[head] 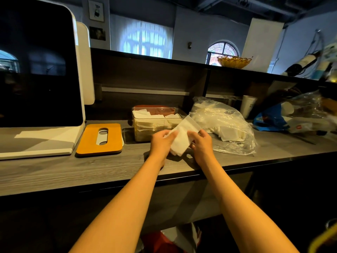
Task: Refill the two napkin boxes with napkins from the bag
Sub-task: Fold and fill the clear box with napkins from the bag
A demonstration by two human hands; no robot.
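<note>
Currently left hand (161, 141) and right hand (201, 142) both grip one napkin stack (180, 141) between them; open napkin box (155, 123) just behind, bag (224, 125) beyond right hand.

Dim room, warm overhead light on the surface (54, 172); cool daylight from arched window (222, 50) behind it. Hard shadows on surface, wide-angle bending at edges, blur far right of window.

Lid (99, 138) left of box (155, 121) — bag (224, 125) right.
</note>
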